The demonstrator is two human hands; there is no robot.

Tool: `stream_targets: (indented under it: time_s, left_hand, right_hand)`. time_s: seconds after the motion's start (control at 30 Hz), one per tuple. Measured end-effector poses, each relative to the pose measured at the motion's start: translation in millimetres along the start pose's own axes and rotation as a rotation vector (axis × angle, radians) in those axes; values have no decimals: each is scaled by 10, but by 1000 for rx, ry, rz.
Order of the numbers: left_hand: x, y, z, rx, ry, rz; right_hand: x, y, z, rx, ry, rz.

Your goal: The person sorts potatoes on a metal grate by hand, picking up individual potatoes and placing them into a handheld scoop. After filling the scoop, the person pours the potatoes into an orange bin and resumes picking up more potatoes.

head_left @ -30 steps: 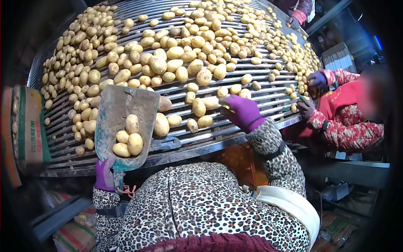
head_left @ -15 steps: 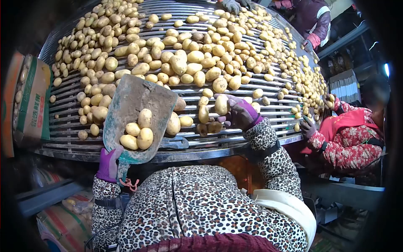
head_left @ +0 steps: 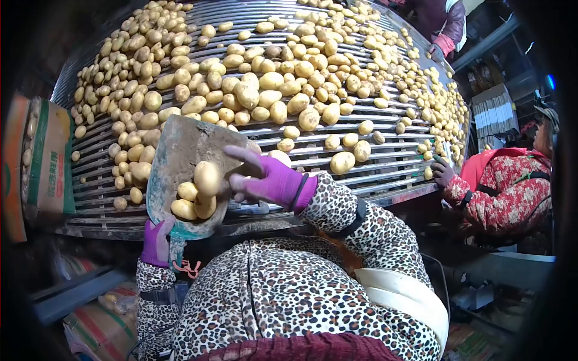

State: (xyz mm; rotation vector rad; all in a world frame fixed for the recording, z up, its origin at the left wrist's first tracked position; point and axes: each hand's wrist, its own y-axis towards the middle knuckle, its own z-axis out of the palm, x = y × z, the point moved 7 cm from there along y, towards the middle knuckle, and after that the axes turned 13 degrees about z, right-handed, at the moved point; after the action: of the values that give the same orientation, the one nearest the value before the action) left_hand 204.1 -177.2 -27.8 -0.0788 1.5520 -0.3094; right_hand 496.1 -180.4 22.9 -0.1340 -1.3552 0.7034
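Note:
My left hand (head_left: 158, 243), in a purple glove, is closed round the handle of a dirt-coated scoop (head_left: 180, 144) that rests at the near edge of the slatted rack. Several potatoes (head_left: 184, 209) lie in the scoop's lower part. My right hand (head_left: 265, 177), also gloved, is over the scoop's right side with its fingers spread. A blurred potato (head_left: 208, 178) sits just left of those fingers, above the others, apart from the hand. More potatoes (head_left: 279, 112) are spread over the rack beyond the scoop.
Metal bars form the rack (head_left: 385, 174), with a rim along its near side. A cardboard box (head_left: 51, 162) stands at the left. One co-worker (head_left: 506, 192) in a red floral top is at the right; another person's sleeve (head_left: 453, 30) shows at the top right.
My right hand has moved left from the rack to the scoop and its fingers have opened. One more potato is at the scoop. The co-worker's further hand has left the potatoes.

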Motion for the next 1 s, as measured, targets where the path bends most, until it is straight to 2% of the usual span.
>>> stream_targets:
  time_s: [0.03,0.07,0.13,0.17,0.2,0.23,0.27,0.33,0.43,0.53,0.57,0.6,0.67,0.7,0.8,0.83,0.93,0.97,1.0]
  left_hand:
    - [35,54,-89,11,162,95]
    - [124,55,-157,-1,105,68]
    - [89,11,-87,-36,-21,15]
    - [123,27,-101,-42,-35,30]
    - [81,8,-55,-33,-35,23]
    - [-8,-11,7,-25,-33,23]
    - [-71,-10,40,-19,-28,22]
    - [-51,10,30,-14,-51,14]
    - [-4,-3,1,-22,-98,-68]
    - [15,-16,-34,-59,-70,-71]
    - [-35,-29,-16,-68,-55,-42]
    - [-12,-33,-62,-84,-23,-38]
    - [50,-47,-144,-115,37,-44]
    - [2,-53,-96,-123,0,-50]
    - [105,-44,-174,-127,7,-66]
    - [82,-48,-158,-139,-16,-70]
    - [5,-64,-55,-142,-71,-95]
    - [13,-60,-58,-130,-75,-100]
    - [12,-50,-70,-120,-77,-103]
  right_hand:
    - [-3,87,-87,-57,-252,-252]
    - [-57,60,-322,-175,-512,-344]
    - [119,-214,-845,-508,-717,-180]
    - [152,-285,-1138,-649,-740,-293]
    - [203,-381,-1361,-839,-1001,-343]
    - [75,-416,-1601,-905,-1133,-167]
    - [-139,-423,-1790,-879,-1221,136]
    - [-314,-455,-1748,-577,-1427,188]
    - [-124,-509,-1886,-616,-1075,253]
    - [241,-254,-1829,-715,-1261,-16]
    - [274,-105,-1859,-769,-1237,-167]
    - [460,-50,-1726,-731,-1243,-182]
    - [588,200,-1746,-816,-1383,-185]
    - [598,293,-1777,-845,-1421,-146]
    - [479,465,-1919,-763,-1514,258]
    - [360,494,-1990,-787,-1602,284]
    - [223,442,-2045,-659,-1492,356]
    - [73,481,-2138,-557,-1449,288]
    - [15,410,-2156,-504,-1099,278]
